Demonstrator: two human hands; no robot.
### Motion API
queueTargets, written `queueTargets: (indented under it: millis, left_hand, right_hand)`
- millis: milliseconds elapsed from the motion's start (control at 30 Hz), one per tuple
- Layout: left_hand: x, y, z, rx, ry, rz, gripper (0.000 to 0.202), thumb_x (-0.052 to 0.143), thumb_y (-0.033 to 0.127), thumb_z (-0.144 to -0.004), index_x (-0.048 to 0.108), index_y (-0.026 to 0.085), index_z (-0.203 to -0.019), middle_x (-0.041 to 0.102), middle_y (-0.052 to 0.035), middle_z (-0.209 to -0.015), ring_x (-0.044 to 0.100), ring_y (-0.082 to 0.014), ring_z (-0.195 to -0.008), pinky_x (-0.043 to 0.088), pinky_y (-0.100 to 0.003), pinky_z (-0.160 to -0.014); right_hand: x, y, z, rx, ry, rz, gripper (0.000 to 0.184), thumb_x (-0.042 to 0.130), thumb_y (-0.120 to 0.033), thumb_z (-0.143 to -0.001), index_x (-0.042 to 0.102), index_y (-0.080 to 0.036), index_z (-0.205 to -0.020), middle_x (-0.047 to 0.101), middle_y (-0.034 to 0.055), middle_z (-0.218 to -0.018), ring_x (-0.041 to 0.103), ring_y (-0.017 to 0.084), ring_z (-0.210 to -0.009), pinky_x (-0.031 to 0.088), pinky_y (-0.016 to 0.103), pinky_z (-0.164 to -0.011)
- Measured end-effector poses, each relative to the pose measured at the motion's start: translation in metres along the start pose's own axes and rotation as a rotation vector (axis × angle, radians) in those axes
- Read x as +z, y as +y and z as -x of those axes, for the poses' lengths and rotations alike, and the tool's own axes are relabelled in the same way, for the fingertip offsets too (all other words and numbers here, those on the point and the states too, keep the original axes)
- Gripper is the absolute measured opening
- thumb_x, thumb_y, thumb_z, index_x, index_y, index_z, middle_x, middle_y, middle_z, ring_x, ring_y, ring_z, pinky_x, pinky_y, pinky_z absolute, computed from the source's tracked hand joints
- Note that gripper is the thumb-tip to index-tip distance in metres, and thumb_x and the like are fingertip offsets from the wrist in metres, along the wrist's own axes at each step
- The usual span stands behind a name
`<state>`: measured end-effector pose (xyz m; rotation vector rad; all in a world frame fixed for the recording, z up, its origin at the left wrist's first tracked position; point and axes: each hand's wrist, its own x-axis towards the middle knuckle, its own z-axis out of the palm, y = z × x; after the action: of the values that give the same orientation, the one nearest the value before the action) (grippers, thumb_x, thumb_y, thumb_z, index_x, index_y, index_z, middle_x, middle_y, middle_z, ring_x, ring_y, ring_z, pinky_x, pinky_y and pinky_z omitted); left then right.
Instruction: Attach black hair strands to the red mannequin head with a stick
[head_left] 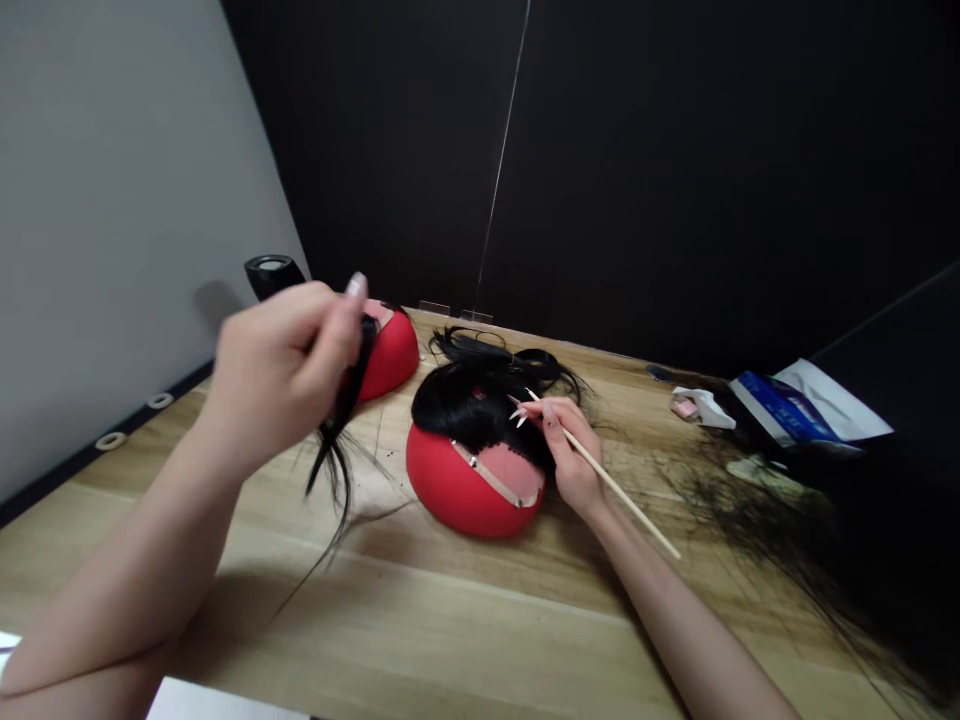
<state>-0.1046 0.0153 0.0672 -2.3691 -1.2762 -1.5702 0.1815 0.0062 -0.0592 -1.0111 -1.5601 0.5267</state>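
My left hand (285, 375) is raised at the left, its fingers pinching a lock of black hair (346, 400) whose strands hang down toward the tabletop. My right hand (566, 450) holds a thin wooden stick (622, 495), and its long pale nails reach the black hair (469, 405) lying over a red dome-shaped head form (446, 490). That form has a pink strip (506, 475) with a metallic edge. Behind my left hand, a second red dome (394, 355) is partly hidden.
The wooden tabletop (420, 620) runs under everything. Loose dark hair (750, 520) spreads across its right side, near a blue-and-white package (787, 410) and a small white item (701, 408). A black cylinder (270, 275) stands at the back left, against a grey wall.
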Motion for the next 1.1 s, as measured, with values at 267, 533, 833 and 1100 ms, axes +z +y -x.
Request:
queueTargets:
  millis: [267,533,833,1100]
  left_hand:
    - [0.017,0.033,0.024,0.413,-0.999,0.139,0.029,0.041,0.022,-0.1,0.061,0.016,-0.079,0.06,-0.003,-0.075,0.055,-0.0146,-0.073,0.045,-0.026,-0.07]
    - [0.035,0.053,0.047,0.586,-1.027,0.327,0.031,0.046,0.023,-0.097,0.056,0.018,-0.068,0.062,-0.0041,-0.07,0.055,-0.0157,-0.067,0.05,-0.03,-0.077]
    - [0.08,0.021,0.051,0.716,-0.673,0.384,0.029,0.042,0.014,-0.093,0.056,0.016,-0.068,0.06,-0.0036,-0.065,0.057,-0.0147,-0.065,0.048,-0.037,-0.105]
    - [0.082,0.008,0.051,0.74,-0.606,0.282,0.026,0.043,0.015,-0.091,0.056,0.017,-0.068,0.057,-0.0008,-0.064,0.054,-0.0132,-0.063,0.044,-0.044,-0.112]
  right_hand:
    - [0.007,0.019,-0.004,0.228,0.189,0.005,0.041,0.05,-0.054,-0.092,0.068,-0.017,-0.095,0.067,0.0074,-0.091,0.064,0.018,-0.086,0.052,0.037,-0.085]
    - [-0.038,0.026,-0.027,0.401,0.453,0.026,0.054,0.059,-0.063,-0.08,0.069,-0.013,-0.097,0.071,0.0093,-0.089,0.055,0.01,-0.061,0.049,0.026,-0.06]
    - [-0.037,-0.048,-0.026,0.127,0.381,-0.399,0.032,0.07,-0.047,-0.082,0.059,-0.018,-0.073,0.047,-0.0064,-0.054,0.051,0.008,-0.048,0.054,0.026,-0.057]
    - [0.004,-0.045,0.009,0.136,-0.158,-0.44,0.023,0.044,-0.036,-0.101,0.048,-0.021,-0.086,0.049,-0.0062,-0.06,0.053,0.006,-0.049,0.046,0.019,-0.049]
